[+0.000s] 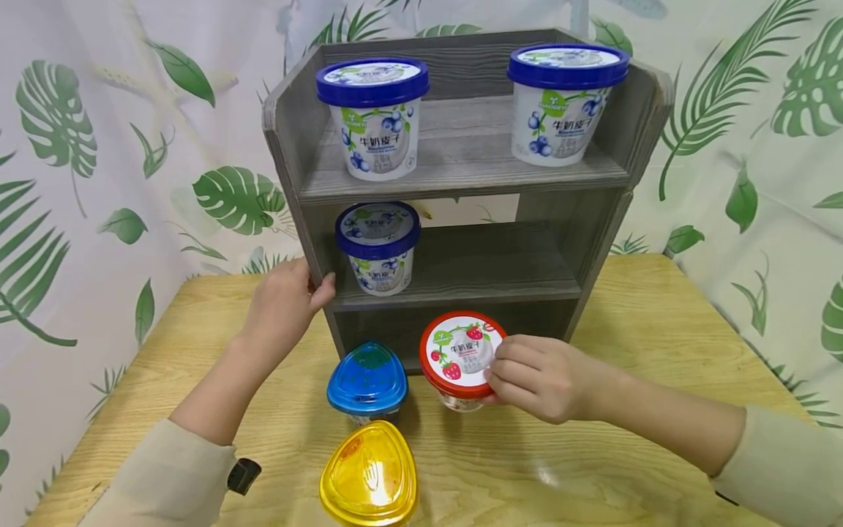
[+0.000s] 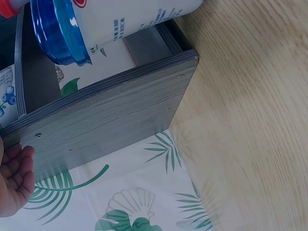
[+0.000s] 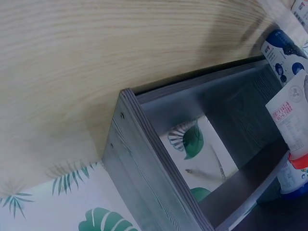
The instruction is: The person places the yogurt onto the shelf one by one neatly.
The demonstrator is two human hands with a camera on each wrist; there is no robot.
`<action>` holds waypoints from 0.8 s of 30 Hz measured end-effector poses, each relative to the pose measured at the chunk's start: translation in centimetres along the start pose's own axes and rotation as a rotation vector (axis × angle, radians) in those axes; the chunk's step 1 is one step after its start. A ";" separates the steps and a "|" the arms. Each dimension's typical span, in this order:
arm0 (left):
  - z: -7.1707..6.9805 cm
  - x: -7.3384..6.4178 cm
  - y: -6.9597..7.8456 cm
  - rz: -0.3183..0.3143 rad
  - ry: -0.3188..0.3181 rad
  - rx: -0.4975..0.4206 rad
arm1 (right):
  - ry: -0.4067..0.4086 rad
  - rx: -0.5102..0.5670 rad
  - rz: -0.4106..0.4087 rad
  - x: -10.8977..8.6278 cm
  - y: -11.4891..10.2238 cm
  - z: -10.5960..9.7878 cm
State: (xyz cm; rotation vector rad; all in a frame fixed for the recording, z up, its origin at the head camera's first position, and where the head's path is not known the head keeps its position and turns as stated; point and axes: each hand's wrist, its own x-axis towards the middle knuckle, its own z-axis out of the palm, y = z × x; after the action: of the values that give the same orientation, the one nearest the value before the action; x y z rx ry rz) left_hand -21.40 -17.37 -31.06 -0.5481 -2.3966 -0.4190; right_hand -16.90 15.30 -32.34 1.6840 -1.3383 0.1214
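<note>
A small grey wooden shelf unit [image 1: 494, 260] stands on the table. At its left side panel, my left hand [image 1: 279, 304] grips the edge, thumb at the front; in the left wrist view its curled fingers [image 2: 20, 175] lie against the panel's outer face. My right hand [image 1: 549, 377] holds a red-lidded tub with strawberries on its label [image 1: 457, 355] by the lid's right side, tilted before the bottom compartment. The right wrist view shows this tub's white body [image 3: 290, 115] at the right edge, but not the hand.
Two blue-lidded blueberry tubs stand on the top shelf, left [image 1: 378, 132] and right [image 1: 560, 110]. Another blueberry tub [image 1: 382, 252] is on the middle shelf's left. Before the unit are a clear-blue-lidded tub [image 1: 367, 380] and a yellow-lidded one [image 1: 370, 476]. Leaf-printed cloth [image 1: 132, 219] hangs behind.
</note>
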 end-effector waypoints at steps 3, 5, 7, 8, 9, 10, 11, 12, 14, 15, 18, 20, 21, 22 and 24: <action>-0.1 0.0 0.0 -0.004 -0.002 0.002 | 0.001 -0.008 -0.005 0.3 0.2 -0.3; -0.1 0.0 0.1 -0.009 -0.007 0.000 | 0.003 -0.007 0.000 0.6 0.4 -0.6; -0.1 0.0 0.1 -0.014 -0.012 -0.002 | 0.005 -0.006 0.008 0.9 0.6 -0.8; -0.1 0.0 0.1 -0.016 -0.015 -0.003 | 0.008 -0.005 0.010 1.1 0.7 -1.0; -0.1 0.0 0.1 -0.017 -0.016 -0.004 | 0.009 -0.004 0.011 1.3 0.7 -1.1; -0.1 0.0 0.1 -0.017 -0.017 -0.003 | 0.008 -0.004 0.011 1.4 0.8 -1.2; -0.1 0.0 0.1 -0.017 -0.017 -0.003 | 0.007 -0.005 0.010 1.6 0.9 -1.4; -0.1 0.0 0.1 -0.016 -0.018 -0.002 | 0.008 -0.006 0.005 1.8 0.9 -1.5; -0.1 -0.1 0.1 -0.017 -0.019 0.000 | 0.006 -0.006 0.003 2.0 1.0 -1.7; -0.1 -0.1 0.1 -0.016 -0.020 0.003 | 0.003 -0.005 0.005 2.1 1.1 -1.8; -0.1 -0.1 0.1 -0.015 -0.020 0.005 | -0.002 -0.003 0.016 2.2 1.3 -2.1; -0.1 -0.1 0.1 -0.010 -0.015 0.008 | -0.003 -0.006 0.024 2.3 1.5 -2.3; -0.1 -0.1 0.0 -0.006 -0.012 0.009 | -0.006 -0.005 0.029 2.3 1.6 -2.4; -0.1 0.0 0.0 -0.001 -0.008 0.009 | -0.005 -0.005 0.032 2.3 1.7 -2.5; -0.1 0.0 0.0 0.004 0.000 0.007 | -0.002 -0.007 0.030 2.4 1.9 -2.6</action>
State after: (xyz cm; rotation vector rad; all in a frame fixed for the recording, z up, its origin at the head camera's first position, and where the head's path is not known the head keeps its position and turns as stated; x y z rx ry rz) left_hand -21.32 -17.41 -30.99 -0.5499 -2.3958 -0.4082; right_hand -16.26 15.57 -28.42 1.6594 -1.3639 0.1329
